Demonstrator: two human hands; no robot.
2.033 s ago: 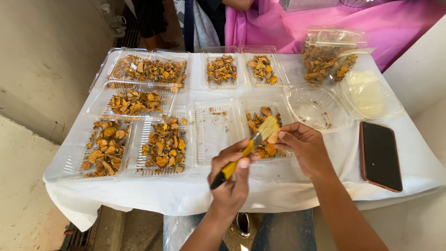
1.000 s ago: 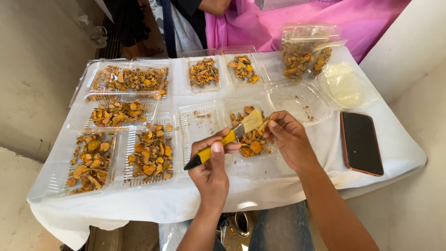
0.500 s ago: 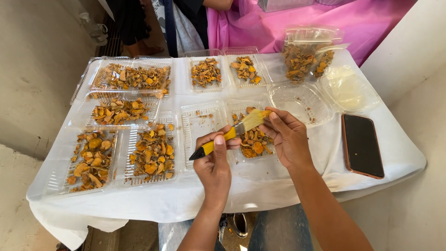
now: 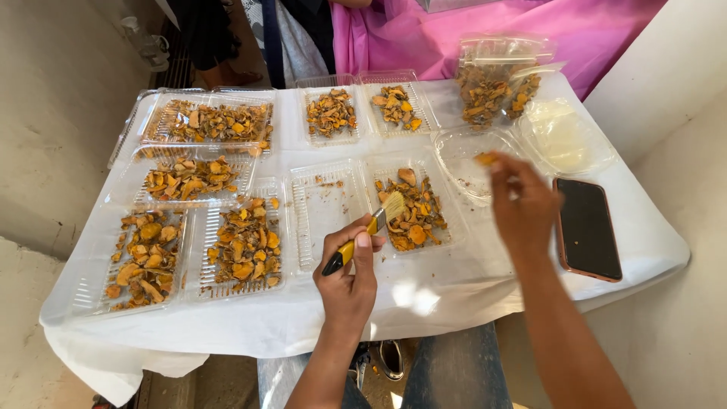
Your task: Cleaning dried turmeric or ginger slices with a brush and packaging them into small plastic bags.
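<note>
Brush (image 4: 365, 231) with a yellow handle and pale bristles sits in the left hand (image 4: 347, 276), low in the middle of the view over the white-clothed table (image 4: 469, 280)

Going from the left: four clear ribbed trays (image 4: 129, 257) hold spread-out orange and brown dried slices, laid in single layers, probably so that each piece can be seen and reached. Past them a nearly bare tray (image 4: 326, 208) carries only crumbs, and just beside it lies a tray of slices (image 4: 413, 204) over whose near edge the bristles hang. Two smaller filled trays (image 4: 331, 112) stand at the far side

The left hand is closed around the handle, thumb laid along the top and pointing away, with the brush angled up and to the right; a grip like that would suit short sweeping strokes. The forearm rises from the bottom edge, wrist straight

Further right, the right hand (image 4: 522, 204) is lifted over a clear round bowl (image 4: 466, 151), blurred, its fingertips pinching a small orange piece (image 4: 485, 159). Its forearm runs diagonally from the lower right corner. Beyond are a clear bag of slices (image 4: 496, 87), a clear lid (image 4: 564, 136) and a dark phone (image 4: 587, 227) lying flat near the table's right edge
</note>
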